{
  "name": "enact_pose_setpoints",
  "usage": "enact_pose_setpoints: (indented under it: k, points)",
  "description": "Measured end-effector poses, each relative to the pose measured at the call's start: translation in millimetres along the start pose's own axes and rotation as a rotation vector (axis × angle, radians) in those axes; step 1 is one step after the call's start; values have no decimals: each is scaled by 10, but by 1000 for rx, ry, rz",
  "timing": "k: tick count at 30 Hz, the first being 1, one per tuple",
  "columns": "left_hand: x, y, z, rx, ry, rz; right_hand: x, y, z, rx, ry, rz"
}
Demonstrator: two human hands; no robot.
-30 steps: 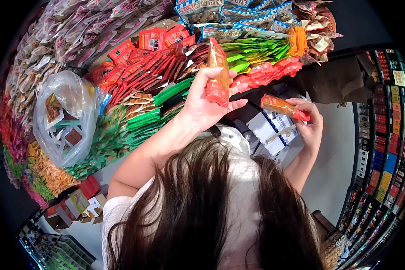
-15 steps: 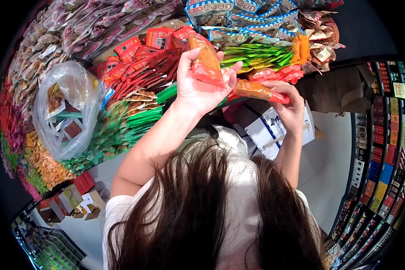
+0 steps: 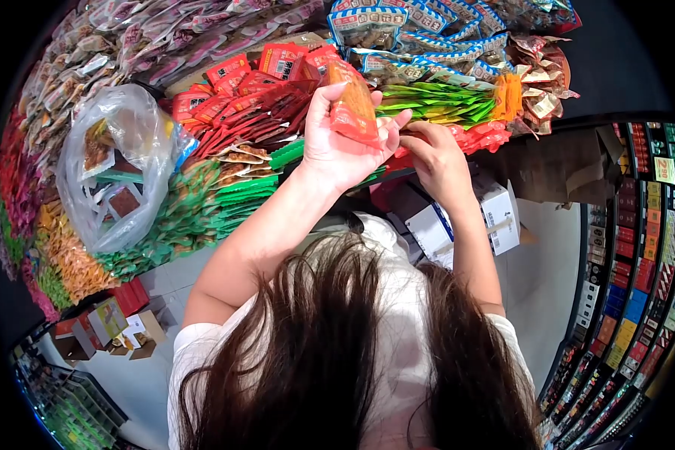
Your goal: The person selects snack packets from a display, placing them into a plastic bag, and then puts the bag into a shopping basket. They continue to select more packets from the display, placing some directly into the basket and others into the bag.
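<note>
My left hand [image 3: 345,146] is raised palm up, closed around a snack packet [image 3: 355,105] with clear film, red ends and orange-brown food inside. The packet stands tilted across the palm. My right hand [image 3: 439,161] is close beside the left fingertips, its fingers bent together over a bit of red. Whatever those fingers hold is hidden from view. Red snack packets [image 3: 259,94] lie heaped behind my left wrist, and green packets [image 3: 442,101] are stacked beyond both hands.
A clear plastic bag [image 3: 139,225] with several packets inside rests on the display at left. Blue-and-white bags [image 3: 367,30] are piled at the back. Below the display edge stands a white carton [image 3: 431,229]. Stocked shelves [image 3: 622,300] line the right, and open boxes [image 3: 109,330] sit lower left.
My right hand has moved left and slightly up, toward the left fingertips. The second packet it held in plain sight is no longer visible. My left hand keeps its packet, shifted slightly right.
</note>
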State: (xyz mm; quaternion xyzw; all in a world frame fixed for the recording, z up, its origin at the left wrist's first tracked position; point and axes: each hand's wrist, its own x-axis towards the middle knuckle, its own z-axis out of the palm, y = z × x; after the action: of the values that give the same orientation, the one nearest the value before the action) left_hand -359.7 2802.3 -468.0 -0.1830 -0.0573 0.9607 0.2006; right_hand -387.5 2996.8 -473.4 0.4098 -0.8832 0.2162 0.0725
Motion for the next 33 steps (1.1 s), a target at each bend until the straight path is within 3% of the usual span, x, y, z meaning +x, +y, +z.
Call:
enact_pose_setpoints:
  k: [4,15,20,22,27,29,32,33]
  points:
    - [11,13,-29,33,-6,8,-35,22,-47,-66,69,55]
    - [-6,-1,-40,37,17,-10,79,1,9,-283,-66,202]
    - [-6,3,-43,30,11,-6,69,20,103,-308,-94,107]
    - [-7,-1,-54,17,9,-7,97,42,58,-307,-123,215]
    - [-11,6,-75,5,-15,-12,121,29,85,-323,-146,185]
    - [-12,0,-92,21,-32,-6,175,47,38,-340,-220,265]
    - [-25,-22,-88,84,-23,-11,153,87,55,-313,-171,255]
    - [-33,-32,-85,130,8,-19,172,27,-26,-269,-255,303]
